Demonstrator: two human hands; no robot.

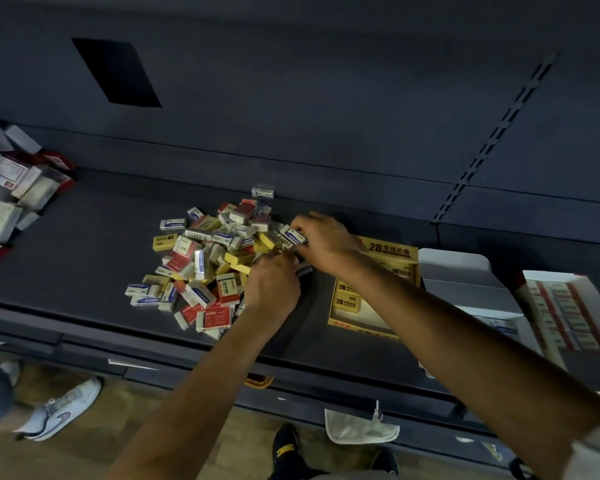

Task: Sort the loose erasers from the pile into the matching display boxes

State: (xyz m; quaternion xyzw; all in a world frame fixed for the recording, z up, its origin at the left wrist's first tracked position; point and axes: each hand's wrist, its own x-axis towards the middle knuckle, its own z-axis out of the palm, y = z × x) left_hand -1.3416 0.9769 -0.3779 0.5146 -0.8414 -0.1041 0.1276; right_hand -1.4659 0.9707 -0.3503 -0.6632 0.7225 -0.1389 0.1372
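1. The pile [205,258] of loose erasers lies mid-shelf, still large. White-and-blue, yellow and red-labelled ones are all mixed together, and one white eraser [263,192] lies apart just behind it.
2. The yellow display box [338,323] stands just right of the pile. A few yellow erasers [347,301] lie at its near-left corner; the rest is hidden under the forearm.
3. Further right, a white box [454,265] stands open with little showing inside it. Beside that, a red-and-white box [551,276] looks packed in rows.
4. Judged from this, the sorting is under way but mostly ahead. One box seems filled, one is barely started, and the bulk of the pile is untouched.
5. The right hand [326,240] reaches across the yellow display box to the pile's right edge. Its grip is closed on a white-and-blue eraser [293,236], pinched at the fingertips with the barcode side up.
6. The left hand [274,284] rests knuckles-up at the pile's near-right edge, fingers curled under. I cannot tell whether that grip is clamped on anything; something small and dark shows just past its fingertips.
7. The two hands are close together, nearly touching.
8. On the dark shelf [84,244], well left of the pile, sits a second heap [11,188] of larger red-and-white packs.
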